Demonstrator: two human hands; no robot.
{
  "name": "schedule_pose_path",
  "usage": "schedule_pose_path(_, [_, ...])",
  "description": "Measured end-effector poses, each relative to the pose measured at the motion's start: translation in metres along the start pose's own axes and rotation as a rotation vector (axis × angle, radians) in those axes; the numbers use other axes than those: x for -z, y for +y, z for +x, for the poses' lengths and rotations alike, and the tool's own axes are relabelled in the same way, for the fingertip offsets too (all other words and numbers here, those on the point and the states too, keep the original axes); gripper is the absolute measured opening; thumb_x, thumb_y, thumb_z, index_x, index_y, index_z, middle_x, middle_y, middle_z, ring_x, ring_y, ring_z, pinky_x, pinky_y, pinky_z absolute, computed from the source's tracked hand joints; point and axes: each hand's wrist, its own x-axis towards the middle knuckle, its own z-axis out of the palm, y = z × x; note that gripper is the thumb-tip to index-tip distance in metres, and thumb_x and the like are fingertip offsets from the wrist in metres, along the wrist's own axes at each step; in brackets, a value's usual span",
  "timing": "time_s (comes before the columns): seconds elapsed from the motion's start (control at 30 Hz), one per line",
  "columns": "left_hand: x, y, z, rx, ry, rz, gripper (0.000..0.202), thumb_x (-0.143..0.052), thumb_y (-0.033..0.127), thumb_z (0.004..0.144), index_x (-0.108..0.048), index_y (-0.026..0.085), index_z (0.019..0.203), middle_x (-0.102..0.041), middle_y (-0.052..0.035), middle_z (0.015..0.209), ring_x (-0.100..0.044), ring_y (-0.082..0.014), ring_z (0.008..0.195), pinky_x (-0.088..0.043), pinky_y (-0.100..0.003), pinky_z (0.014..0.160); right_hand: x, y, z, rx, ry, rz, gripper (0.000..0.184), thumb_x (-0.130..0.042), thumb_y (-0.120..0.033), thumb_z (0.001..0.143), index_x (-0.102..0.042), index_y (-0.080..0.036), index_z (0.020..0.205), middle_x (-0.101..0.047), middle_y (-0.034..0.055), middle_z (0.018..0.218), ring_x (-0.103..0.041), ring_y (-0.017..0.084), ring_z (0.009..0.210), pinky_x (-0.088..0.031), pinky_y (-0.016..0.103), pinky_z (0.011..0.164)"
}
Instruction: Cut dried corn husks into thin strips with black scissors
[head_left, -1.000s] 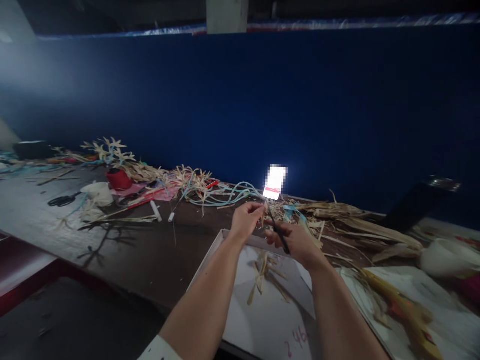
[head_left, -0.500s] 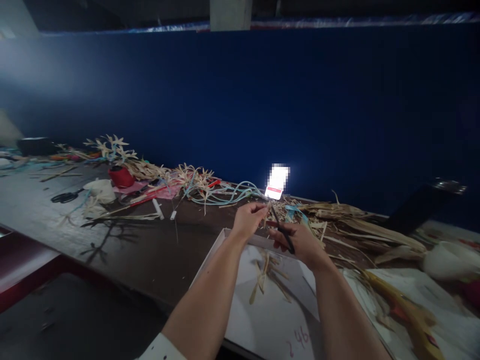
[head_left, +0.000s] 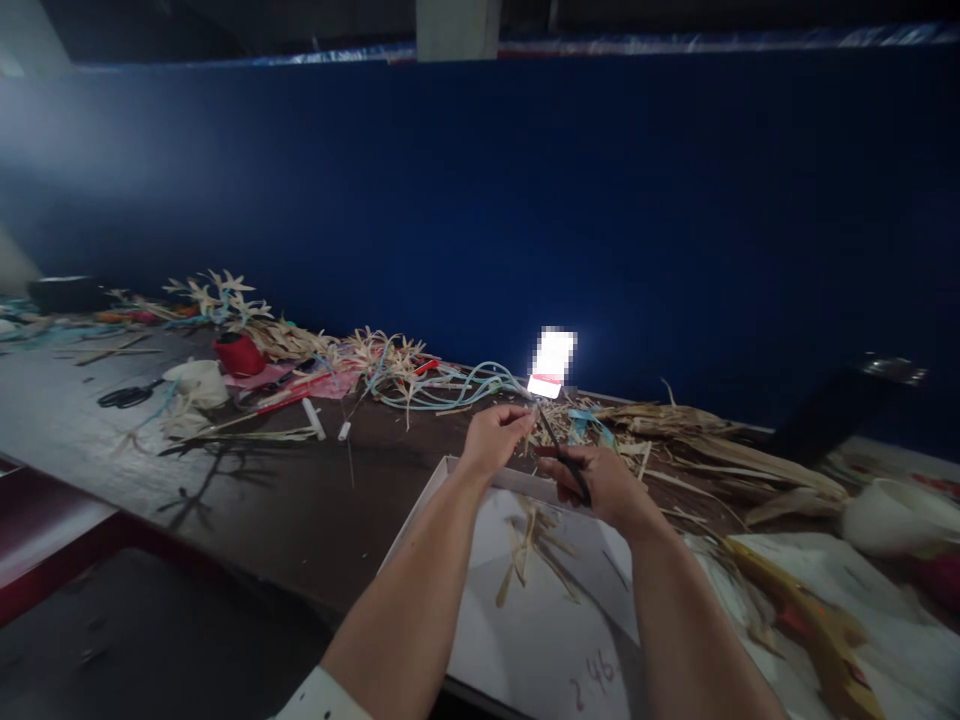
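Observation:
My left hand [head_left: 495, 438] is closed in a pinch on a small piece of dried straw, held above the far edge of a shallow white box [head_left: 525, 620]. My right hand [head_left: 600, 482] grips dark scissors [head_left: 564, 460], whose blades point up towards the pinched straw. Several cut straw scraps [head_left: 529, 550] lie inside the box below both hands.
The dark wooden table [head_left: 262, 500] carries dried husks [head_left: 720, 455] at right, blue cords [head_left: 457, 385], star-shaped straw flowers [head_left: 217, 295], a red spool [head_left: 238, 355], a white cup [head_left: 196, 380] and black scissors [head_left: 124, 397] at left. A bright lit screen [head_left: 551, 362] stands against the blue wall.
Both hands stay nearly in place; the scissors have shifted slightly to the right and the view has drifted a little.

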Motion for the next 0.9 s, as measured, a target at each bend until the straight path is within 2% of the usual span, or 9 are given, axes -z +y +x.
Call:
schedule_pose_path(0.1, [0.0, 0.002, -0.001, -0.009, -0.002, 0.006, 0.035, -0.061, 0.043, 0.066, -0.067, 0.013, 0.082, -0.06, -0.0018, 0.064, -0.044, -0.0072, 0.048, -0.034, -0.02, 0.046, -0.001, 0.002, 0.002, 0.01, 0.031, 0.021, 0.043, -0.062, -0.044, 0.07, -0.066, -0.014, 0.1, -0.054, -0.001, 0.045, -0.042, 0.01, 0.039, -0.032, 0.022, 0.04])
schedule_pose_path(0.27, [0.0, 0.006, -0.004, -0.01, -0.008, -0.005, 0.036, -0.061, 0.044, 0.065, -0.067, 0.013, 0.082, -0.06, -0.0017, 0.065, -0.043, -0.007, 0.05, -0.032, -0.019, 0.047, 0.001, 0.006, 0.005, -0.02, 0.206, 0.064, 0.045, -0.061, -0.046, 0.07, -0.064, -0.017, 0.105, -0.061, 0.0017, 0.056, -0.053, 0.014, 0.049, -0.04, 0.024, 0.047])
schedule_pose_path(0.5, [0.001, 0.008, -0.005, 0.004, -0.014, 0.009, 0.029, -0.059, 0.036, 0.067, -0.066, 0.015, 0.086, -0.057, 0.0003, 0.063, -0.042, -0.0072, 0.052, -0.031, -0.019, 0.049, 0.002, -0.001, -0.001, -0.027, 0.008, 0.067, 0.047, -0.062, -0.045, 0.07, -0.063, -0.017, 0.107, -0.063, 0.0023, 0.06, -0.05, 0.013, 0.05, -0.04, 0.025, 0.049])
schedule_pose_path(0.7, [0.008, 0.013, -0.006, -0.004, -0.089, 0.099, 0.025, -0.06, 0.033, 0.067, -0.066, 0.013, 0.081, -0.059, -0.0016, 0.069, -0.045, -0.0083, 0.059, -0.035, -0.02, 0.058, 0.008, 0.002, -0.003, -0.024, -0.081, 0.003, 0.046, -0.062, -0.043, 0.07, -0.063, -0.018, 0.11, -0.063, 0.0027, 0.06, -0.05, 0.013, 0.05, -0.038, 0.025, 0.048])
schedule_pose_path(0.9, [0.016, 0.013, -0.006, 0.076, -0.157, 0.171, 0.027, -0.06, 0.034, 0.066, -0.067, 0.013, 0.082, -0.057, -0.001, 0.064, -0.043, -0.0084, 0.056, -0.032, -0.022, 0.054, 0.013, 0.006, -0.005, -0.022, -0.135, -0.074, 0.045, -0.062, -0.046, 0.07, -0.065, -0.02, 0.106, -0.061, 0.0012, 0.055, -0.047, 0.011, 0.045, -0.034, 0.023, 0.044])
